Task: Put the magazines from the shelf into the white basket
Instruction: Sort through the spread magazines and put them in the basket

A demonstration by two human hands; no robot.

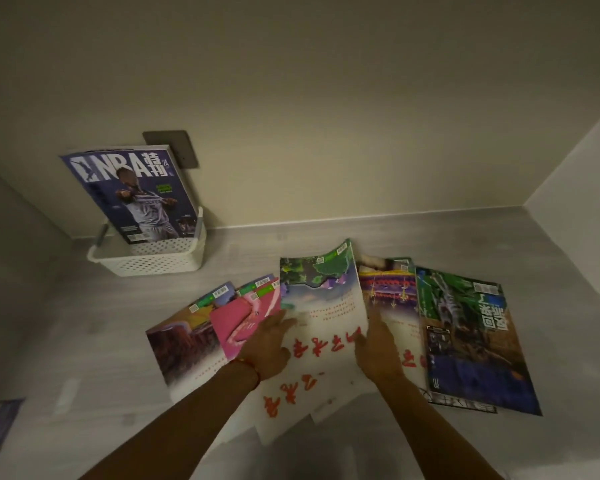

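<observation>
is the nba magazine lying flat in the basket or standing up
Standing up, tilted. The NBA magazine has its lower edge inside the white basket and its top leans back against the wall.

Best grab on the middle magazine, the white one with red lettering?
Probably its right long edge: the white magazine lies on top of the fan, far corner curling up. Right hand rests at that edge; left hand lies flat on the cover. Pinch from the right.

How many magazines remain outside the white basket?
5 fanned on the shelf: canyon cover, pink, white with red script under both hands, lantern cover, green cover. More may be hidden beneath.
</observation>
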